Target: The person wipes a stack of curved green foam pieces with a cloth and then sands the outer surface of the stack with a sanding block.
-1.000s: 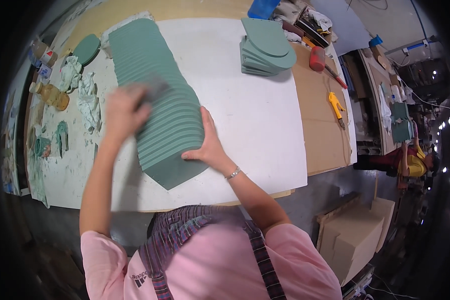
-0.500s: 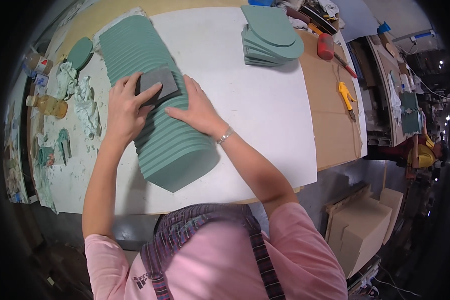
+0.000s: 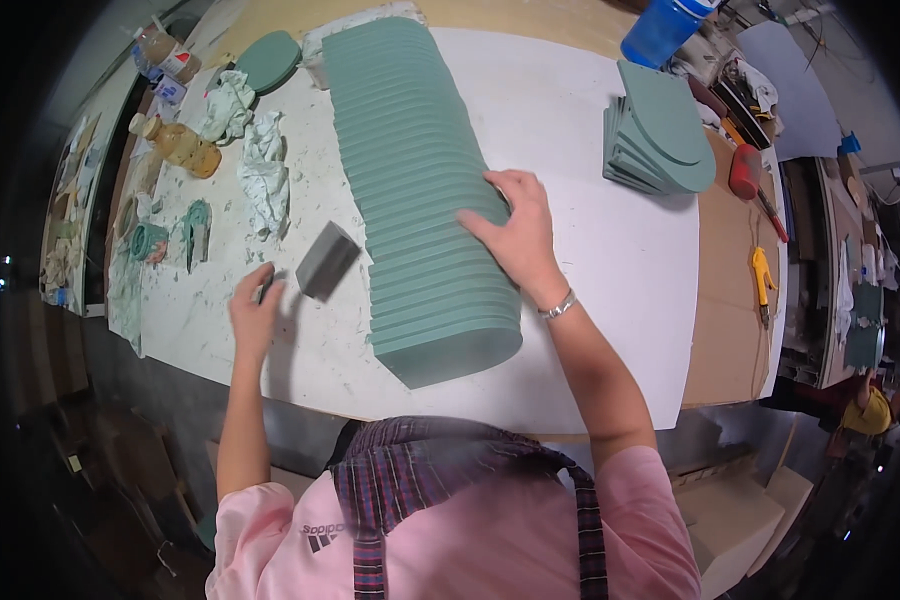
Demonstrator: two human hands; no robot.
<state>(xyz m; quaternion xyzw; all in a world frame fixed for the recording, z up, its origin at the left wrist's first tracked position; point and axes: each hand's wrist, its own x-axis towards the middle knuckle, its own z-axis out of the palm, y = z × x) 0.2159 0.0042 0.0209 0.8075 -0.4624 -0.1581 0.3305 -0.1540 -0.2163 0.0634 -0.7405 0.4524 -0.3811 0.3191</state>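
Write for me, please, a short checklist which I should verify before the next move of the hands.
1. Right hand resting on the long green stack: ok.
2. Left hand empty: cannot tell; something small and dark shows at its fingertips.
3. Grey block on the white table, near the left hand: ok.
4. Grey block apart from the long green stack: cannot tell; they are very close.
5. Table's left side cleared: not ok; crumpled cloth lies there.
6. Red mallet away from the long green stack: ok.

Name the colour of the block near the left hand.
Grey; the block shows best in the head view.
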